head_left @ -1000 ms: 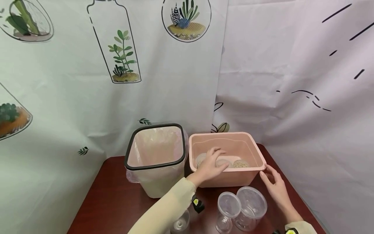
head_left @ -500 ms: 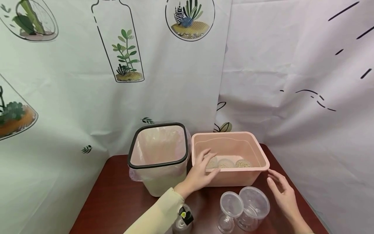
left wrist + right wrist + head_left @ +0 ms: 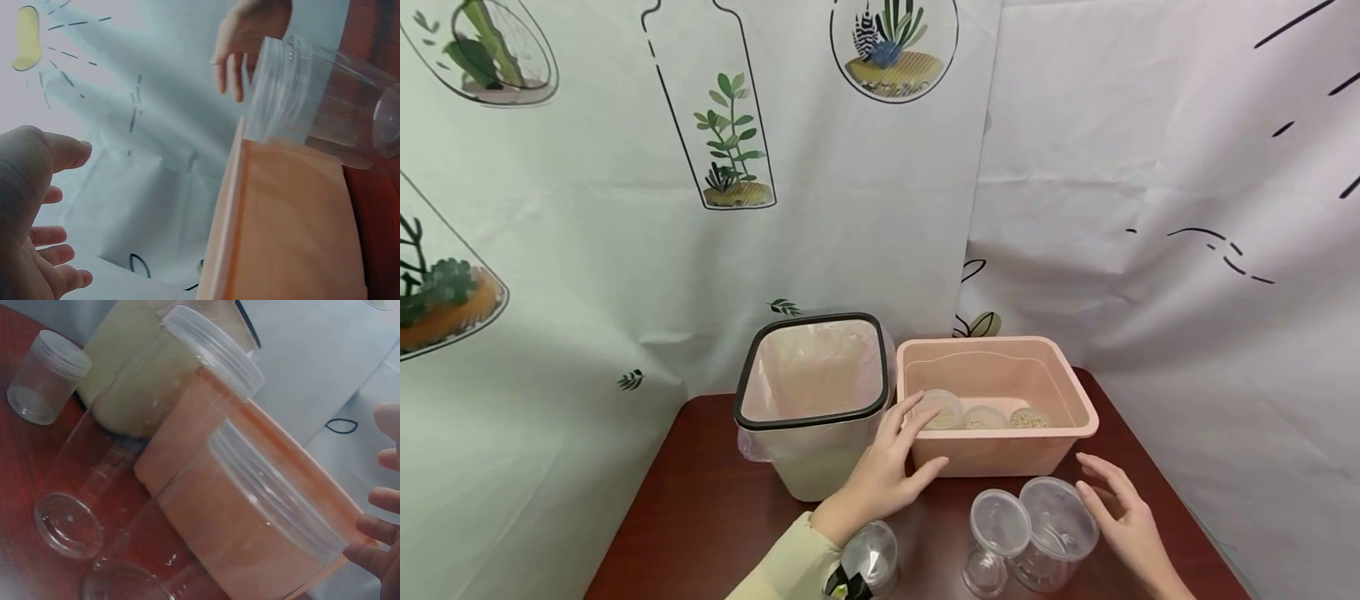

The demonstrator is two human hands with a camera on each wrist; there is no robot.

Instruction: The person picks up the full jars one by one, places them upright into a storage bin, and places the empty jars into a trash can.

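Your left hand [image 3: 880, 471] has come out of the pink rectangular plastic tub [image 3: 1000, 454] empty and open, your right hand [image 3: 1123, 521] hovers open beside two empty clear plastic jars [image 3: 1030, 533], and three filled jars [image 3: 981, 414] remain inside, beyond your fingers.

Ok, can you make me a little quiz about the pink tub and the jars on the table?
1. True or false: the left hand is holding a jar.
2. How many small containers sit inside the pink tub?
3. What stands left of the tub: A) a lined bin, B) a kettle, C) a plate?

Key: 1. False, its fingers are spread by the tub's near corner, gripping nothing. 2. Three. 3. A. The right hand hovers open beside the big clear jar.
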